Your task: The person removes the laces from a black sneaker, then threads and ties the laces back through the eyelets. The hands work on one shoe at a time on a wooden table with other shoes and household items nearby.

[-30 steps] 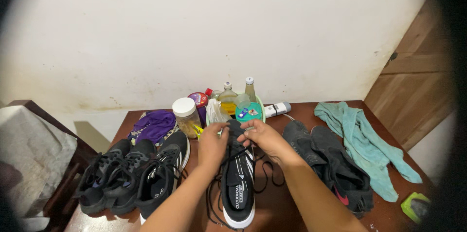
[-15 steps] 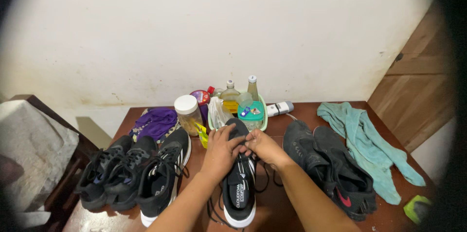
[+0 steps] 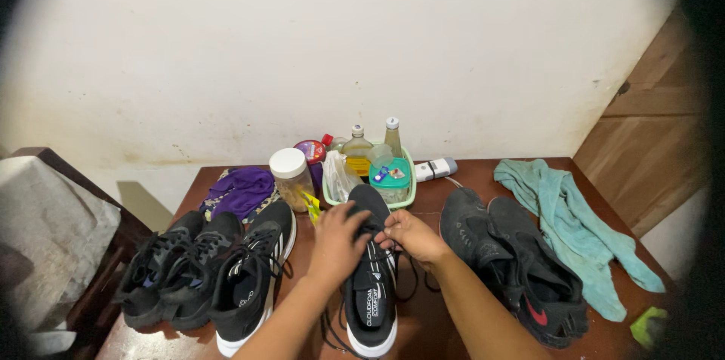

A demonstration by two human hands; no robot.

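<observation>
Left hand (image 3: 334, 243) and right hand (image 3: 408, 235) — both grips pinched on the laces of a black shoe (image 3: 370, 277) at bench (image 3: 430, 322) centre; dark pair (image 3: 513, 262) at 3 o'clock, sneakers (image 3: 204, 269) at 9.

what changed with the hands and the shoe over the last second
Both hands came down with the black sneaker: it was lifted a second ago and now sits lower on the table. The left hand and right hand still pinch its laces near the toe. The other shoes, jars and teal cloth stayed put.
</observation>
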